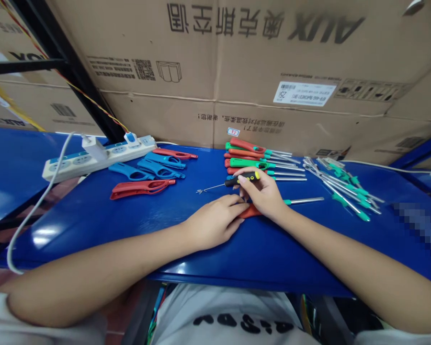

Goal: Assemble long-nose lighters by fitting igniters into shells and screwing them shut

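At the middle of the tabletop (237, 263), a red handle (250, 211) with a metal tube (309, 200) is held by the left hand (214, 223); the right hand (267, 194) grips a screwdriver (233, 181). Farther off, tubed handles (246, 164) look joined; bare handles (145, 165) at left and loose tubes (335, 188) at right seem not yet joined.

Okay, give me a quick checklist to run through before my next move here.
1. Right hand gripping the screwdriver: ok.
2. Left hand holding the orange-red handle: ok.
3. Metal tube in line with that handle: ok, though the right wrist hides the joint.
4. Screwdriver tip on the handle: not ok, it points left, clear of it.
5. Screw caught on the tip: cannot tell, the metal pieces there are too small.
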Motion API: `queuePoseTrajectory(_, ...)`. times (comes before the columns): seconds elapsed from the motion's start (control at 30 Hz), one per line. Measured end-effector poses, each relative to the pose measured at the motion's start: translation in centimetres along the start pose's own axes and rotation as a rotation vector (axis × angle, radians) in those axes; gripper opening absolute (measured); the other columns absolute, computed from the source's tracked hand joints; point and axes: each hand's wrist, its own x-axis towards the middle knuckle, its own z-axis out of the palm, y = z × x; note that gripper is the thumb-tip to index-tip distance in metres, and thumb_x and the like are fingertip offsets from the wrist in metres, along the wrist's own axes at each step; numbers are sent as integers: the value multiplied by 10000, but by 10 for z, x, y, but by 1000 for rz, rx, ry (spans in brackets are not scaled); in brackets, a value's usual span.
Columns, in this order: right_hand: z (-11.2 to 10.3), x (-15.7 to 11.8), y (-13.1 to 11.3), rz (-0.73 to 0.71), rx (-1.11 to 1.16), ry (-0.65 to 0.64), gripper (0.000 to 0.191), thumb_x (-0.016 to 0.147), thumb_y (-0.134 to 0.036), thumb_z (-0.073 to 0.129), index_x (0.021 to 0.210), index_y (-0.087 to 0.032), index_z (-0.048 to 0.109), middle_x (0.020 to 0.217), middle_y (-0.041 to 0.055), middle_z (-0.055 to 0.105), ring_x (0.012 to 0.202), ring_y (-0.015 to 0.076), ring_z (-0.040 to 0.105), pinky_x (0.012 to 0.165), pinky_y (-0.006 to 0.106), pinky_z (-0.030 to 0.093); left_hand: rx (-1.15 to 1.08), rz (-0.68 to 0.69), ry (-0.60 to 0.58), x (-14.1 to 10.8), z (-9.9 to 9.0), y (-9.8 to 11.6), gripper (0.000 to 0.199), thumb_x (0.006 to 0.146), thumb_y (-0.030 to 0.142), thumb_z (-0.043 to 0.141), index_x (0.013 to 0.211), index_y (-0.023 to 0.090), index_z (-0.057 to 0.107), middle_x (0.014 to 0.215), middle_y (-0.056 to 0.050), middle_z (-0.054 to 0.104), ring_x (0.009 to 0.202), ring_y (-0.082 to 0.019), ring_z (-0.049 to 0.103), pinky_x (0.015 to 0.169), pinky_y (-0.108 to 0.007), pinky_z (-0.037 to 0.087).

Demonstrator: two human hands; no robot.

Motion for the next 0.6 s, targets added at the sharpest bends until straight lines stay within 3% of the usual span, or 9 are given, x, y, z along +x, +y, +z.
queuePoseTrajectory(0.33, 0, 0, 1, 3, 31, -15, 361, 862, -567, 651, 1012, -242, 610, 873, 21, 664, 658, 146, 618, 614, 312, 536, 2, -3, -21, -1, -2, -1, 314, 991, 192, 520, 1284, 170, 628, 1254, -121, 628, 1161, -242, 612, 1036, -401, 522)
queuePoseTrajectory(0.47, -2, -1, -2, -25, 89, 68, 364, 860, -576, 658, 985, -236, 616, 786, 7, 659, 585, 131, 580, 551, 294, 505, 16, 31, 1, 0, -3, -2, 311, 990, 194, 526, 1281, 168, 632, 1254, -105, 639, 1154, -239, 580, 1040, -395, 505)
queuePoseTrajectory(0.6, -8, 3, -12, -3, 227, 243, 369, 828, -574, 694, 924, -225, 620, 653, -18, 637, 498, 116, 542, 458, 256, 441, 2, 58, 38, 3, -3, -5, 317, 979, 199, 550, 1282, 164, 633, 1224, -100, 660, 1122, -244, 563, 1024, -404, 497)
